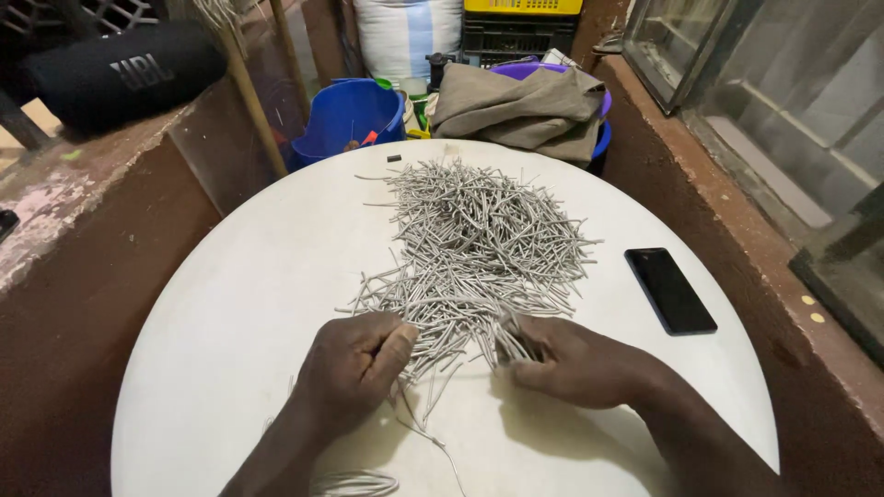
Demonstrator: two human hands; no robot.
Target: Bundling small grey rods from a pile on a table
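Short grey wire pieces (474, 244), thin and slightly bent, lie in a loose heap on the middle of the round white bench (249, 304), with the heap's near edge reaching both hands. The left hand (354, 368) rests at the heap's lower left; its fingers (394, 348) are curled in and pinch a few of the grey pieces between thumb and forefinger. The right hand (575, 361) lies at the heap's lower right, knuckles up, its fingers (523, 348) closed around a small bunch of the same pieces. A longer thin grey wire (433, 437) trails from below the left hand toward the bench's near rim, where a small coil of it (354, 482) lies beside the left forearm. To the right of the heap, apart from it, a black flat phone (670, 290) lies screen up. Beyond the bench's far edge stand a blue plastic bucket (345, 115) and a crumpled grey-brown cloth (525, 110) draped over a purple tub (529, 70). A black cylindrical speaker (120, 74) sits on the ledge to the left.
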